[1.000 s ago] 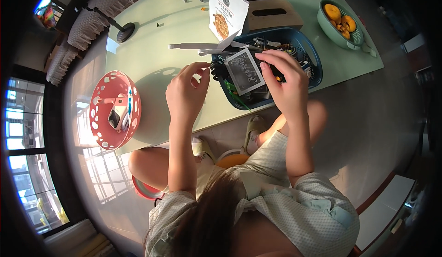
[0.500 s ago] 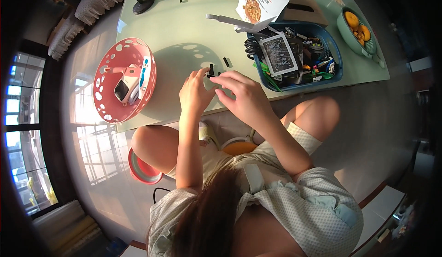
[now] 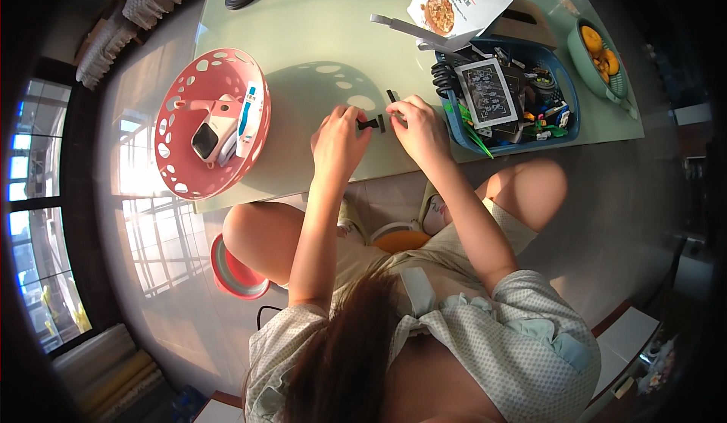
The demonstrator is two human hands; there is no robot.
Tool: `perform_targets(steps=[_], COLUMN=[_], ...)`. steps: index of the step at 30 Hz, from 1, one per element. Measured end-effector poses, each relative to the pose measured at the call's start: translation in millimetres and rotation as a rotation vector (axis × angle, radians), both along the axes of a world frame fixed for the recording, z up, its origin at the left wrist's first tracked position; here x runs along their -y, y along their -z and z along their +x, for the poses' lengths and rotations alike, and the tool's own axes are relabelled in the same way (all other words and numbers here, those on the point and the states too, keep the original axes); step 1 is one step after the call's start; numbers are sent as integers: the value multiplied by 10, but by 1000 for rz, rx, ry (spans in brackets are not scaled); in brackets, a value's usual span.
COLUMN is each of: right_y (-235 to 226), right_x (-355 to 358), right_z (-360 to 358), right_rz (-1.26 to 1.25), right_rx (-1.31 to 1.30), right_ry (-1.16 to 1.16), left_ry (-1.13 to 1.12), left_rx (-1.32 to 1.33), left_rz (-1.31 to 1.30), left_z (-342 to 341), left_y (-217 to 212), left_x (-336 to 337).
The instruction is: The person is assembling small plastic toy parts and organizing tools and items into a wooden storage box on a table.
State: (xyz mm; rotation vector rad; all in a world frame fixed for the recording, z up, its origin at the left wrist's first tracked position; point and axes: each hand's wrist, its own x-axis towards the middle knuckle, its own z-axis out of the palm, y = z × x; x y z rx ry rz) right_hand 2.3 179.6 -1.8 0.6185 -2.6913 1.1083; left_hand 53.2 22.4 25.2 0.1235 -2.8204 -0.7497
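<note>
My left hand (image 3: 341, 141) is above the table near its front edge, fingers bent and closed on a small black plastic piece (image 3: 369, 124) that sticks out to the right of the fingertips. My right hand (image 3: 421, 131) is close beside it, thumb and forefinger pinched at the near end of a short, thin black bar (image 3: 391, 96). The bar's far end shows; its near end is hidden by the fingertips. Between the hands is a narrow dark strip (image 3: 382, 123), a piece or a shadow, I cannot tell which.
A pink basket with holes (image 3: 165, 150) stands left on the pale green table (image 3: 291, 37), holding a white device and packets. Right are a blue basket (image 3: 573, 112) of assorted small parts, a white paper bag (image 3: 485, 3) and a green bowl (image 3: 581, 56) of orange fruit.
My hands have drawn apart. The right has come to the black bar on the table, while the left keeps the small black piece. The whole view has shifted slightly.
</note>
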Motion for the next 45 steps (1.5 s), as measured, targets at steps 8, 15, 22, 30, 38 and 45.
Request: perform_targets(steps=[8,15,22,30,38,45], right_y=[-19,-154,-118,-168,-144,-194], right_x=[27,56,119,125,131,168], right_z=[-30,-32,27,47,-34,-274], right_rz=[42,16,-19,-48,10,-10], right_rx=[0,80,111,146,125,133], right_ry=[39,39,-28,-68,-31,162], left_ry=[-20,-18,-14,-40,-76,-26], left_rx=[27,41,-24,25,5,78], left_rz=[0,-19,-6,17,34,9], left_z=[-14,-12,5,-34,-95,-204], left_y=[7,-23,-13,-31,-29,-60], left_x=[-9,2,29,23,70,246])
